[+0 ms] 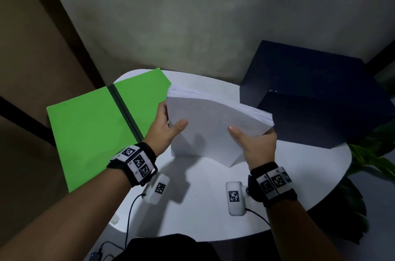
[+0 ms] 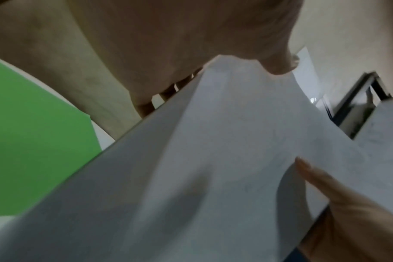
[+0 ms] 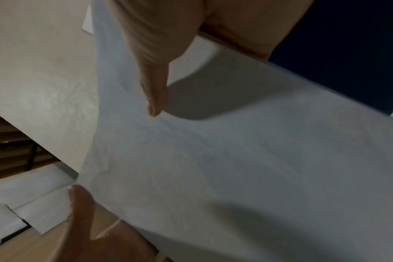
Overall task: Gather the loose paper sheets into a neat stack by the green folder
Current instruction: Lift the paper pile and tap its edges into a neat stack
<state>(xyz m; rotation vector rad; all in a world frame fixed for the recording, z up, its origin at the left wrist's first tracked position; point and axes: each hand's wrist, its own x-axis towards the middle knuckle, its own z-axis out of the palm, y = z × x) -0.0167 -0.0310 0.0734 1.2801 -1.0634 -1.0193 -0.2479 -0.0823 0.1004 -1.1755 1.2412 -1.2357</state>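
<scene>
A thick stack of white paper sheets [image 1: 211, 123] stands tilted on its lower edge on the white table [image 1: 203, 213], held between both hands. My left hand [image 1: 168, 126] grips its left edge, thumb on the front sheet. My right hand [image 1: 254, 143] grips the right edge, thumb on the front as well. The green folder [image 1: 94, 126] lies open and flat to the left, partly over the table's edge. In the left wrist view the paper [image 2: 213, 168] fills the frame beside the folder [image 2: 34, 141]. The right wrist view shows the paper [image 3: 247, 159] under my thumb [image 3: 155, 99].
A dark navy box [image 1: 316, 94] stands on the table at the back right, close behind the stack. Green plant leaves [image 1: 376, 153] reach in at the right. A grey wall is behind the table. Cables [image 1: 128, 228] hang from the wrist cameras near the front edge.
</scene>
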